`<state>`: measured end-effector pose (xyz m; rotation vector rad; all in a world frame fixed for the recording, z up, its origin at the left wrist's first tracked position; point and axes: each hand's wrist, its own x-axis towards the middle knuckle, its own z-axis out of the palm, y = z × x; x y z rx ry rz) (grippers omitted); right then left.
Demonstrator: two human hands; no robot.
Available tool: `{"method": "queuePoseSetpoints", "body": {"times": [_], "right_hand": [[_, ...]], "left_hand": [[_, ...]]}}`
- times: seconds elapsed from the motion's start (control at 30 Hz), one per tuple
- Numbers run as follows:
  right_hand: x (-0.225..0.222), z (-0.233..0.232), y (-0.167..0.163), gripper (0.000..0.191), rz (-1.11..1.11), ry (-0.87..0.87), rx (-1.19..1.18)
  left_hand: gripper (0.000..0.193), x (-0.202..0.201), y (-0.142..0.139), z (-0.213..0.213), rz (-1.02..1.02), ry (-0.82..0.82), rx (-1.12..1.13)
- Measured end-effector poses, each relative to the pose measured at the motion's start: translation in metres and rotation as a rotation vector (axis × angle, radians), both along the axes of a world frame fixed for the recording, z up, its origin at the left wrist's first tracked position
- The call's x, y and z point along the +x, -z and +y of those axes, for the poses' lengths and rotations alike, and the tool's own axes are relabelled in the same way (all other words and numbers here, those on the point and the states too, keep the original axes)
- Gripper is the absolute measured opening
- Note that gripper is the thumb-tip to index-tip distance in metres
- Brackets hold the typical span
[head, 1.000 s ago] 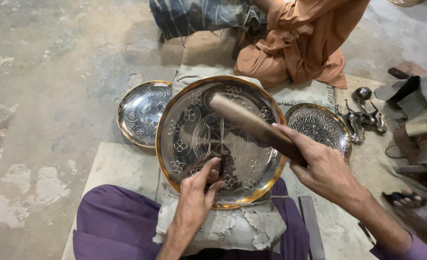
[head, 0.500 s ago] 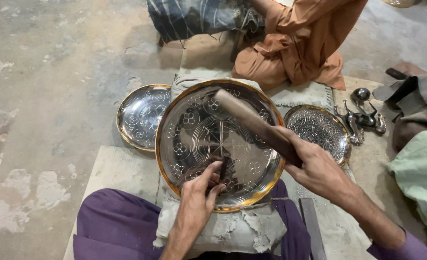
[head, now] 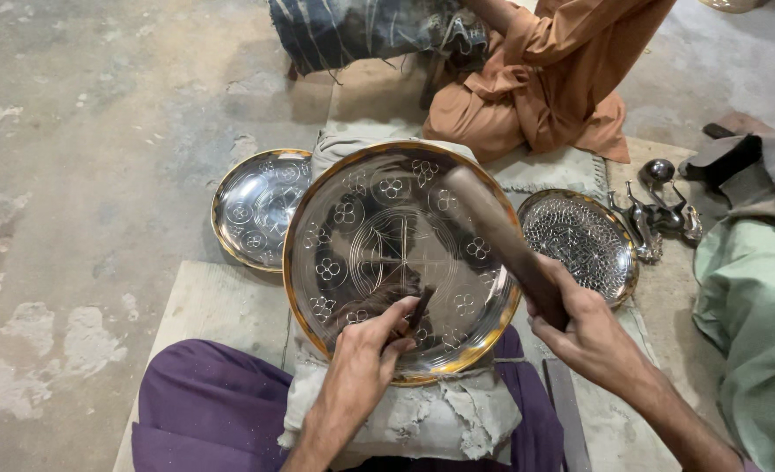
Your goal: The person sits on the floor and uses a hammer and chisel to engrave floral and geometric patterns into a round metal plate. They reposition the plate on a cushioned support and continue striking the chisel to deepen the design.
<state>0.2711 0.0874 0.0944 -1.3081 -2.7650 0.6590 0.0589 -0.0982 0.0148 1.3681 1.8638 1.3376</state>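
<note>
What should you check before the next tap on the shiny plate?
1. Small tool: left hand pinches the thin punch with its tip on the big engraved plate. Ok.
2. Striker: right hand grips the wooden mallet, raised over the plate. Ok.
3. Plate support: it rests on a cloth-covered pad on the lap. Ok.
4. Exact spot under the tip: hidden by fingers. Cannot tell.
5. Neighbours: smaller flower plate and dotted plate lie beside it, edges partly tucked under. Cannot tell if touching.
6. Other person in orange clothing sits beyond the plate. Ok.
</note>
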Motion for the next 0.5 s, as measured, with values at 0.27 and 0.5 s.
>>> {"method": "queuePoseSetpoints", "body": {"times": [0.27, 0.5], "right_hand": [[0.032, -0.011, 0.051, 0.068, 0.503, 0.121, -0.254], [0.067, -0.024, 0.093, 0.060, 0.381, 0.140, 0.009]], "left_hand": [[0.054, -0.010, -0.010, 0.000, 0.025, 0.163, -0.023], [0.051, -0.014, -0.019, 0.002, 0.073, 0.283, -0.076]]}}
